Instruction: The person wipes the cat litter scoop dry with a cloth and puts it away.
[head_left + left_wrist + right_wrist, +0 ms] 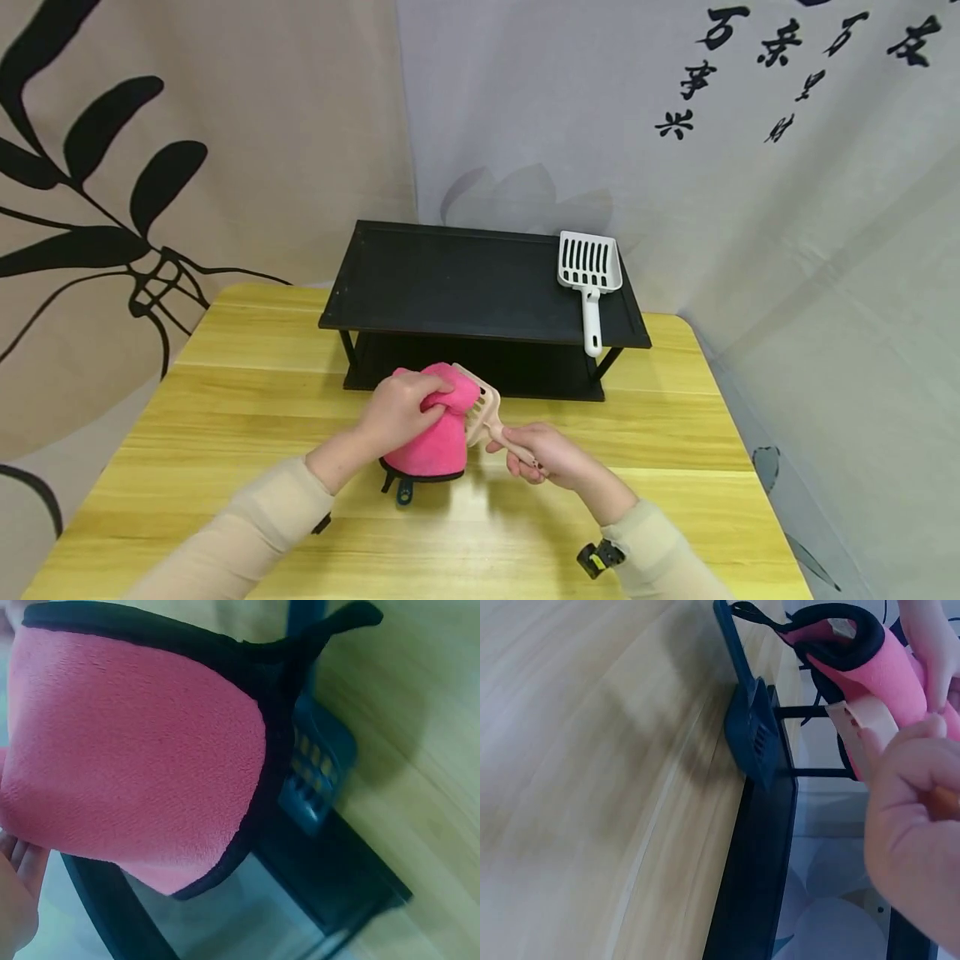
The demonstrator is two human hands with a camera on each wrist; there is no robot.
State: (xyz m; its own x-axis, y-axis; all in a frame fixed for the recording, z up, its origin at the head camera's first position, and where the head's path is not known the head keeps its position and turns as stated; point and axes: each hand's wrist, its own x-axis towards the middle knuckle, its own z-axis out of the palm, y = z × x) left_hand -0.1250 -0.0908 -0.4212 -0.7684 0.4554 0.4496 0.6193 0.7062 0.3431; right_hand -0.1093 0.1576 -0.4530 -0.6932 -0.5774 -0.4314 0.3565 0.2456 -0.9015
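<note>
My left hand [403, 410] grips a bunched pink plush cloth [431, 450] with black edging and a small black loop. In my right hand [546, 452] is the handle of a beige slotted scoop [487, 414], tilted with its head against the cloth. The cloth covers part of that head. Below the cloth, a dark blue slotted scoop [751, 735] lies on the table; the head view shows only its handle end. The left wrist view shows the cloth [142, 750] large, with the left fingers [30, 870] at its edge.
A black two-tier shelf [457, 279] stands at the back of the wooden table [247, 400]. On its top tier, at the right, lies a white slotted scoop [590, 279], its handle reaching over the front edge. Printed curtains [300, 142] hang behind.
</note>
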